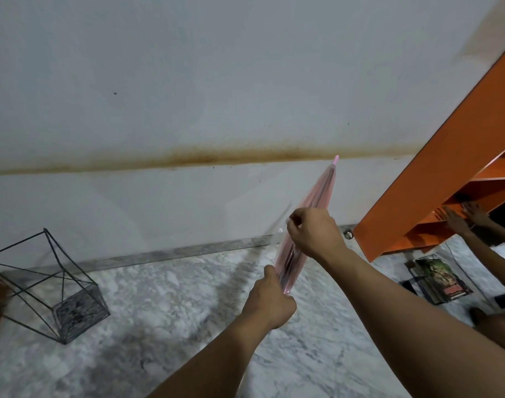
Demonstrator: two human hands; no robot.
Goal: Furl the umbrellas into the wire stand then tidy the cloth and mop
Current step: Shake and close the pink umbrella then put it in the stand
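- While you look down through the head view, your left hand grips the lower end of the pink umbrella, fingers curled round it.
- Your right hand pinches the folded canopy midway up.
- Umbrella is held in the air, tilted, tip toward the wall.
- Wire stand sits on the marble floor, well to the left.
- Orange shelf at right, another person's hands on it.
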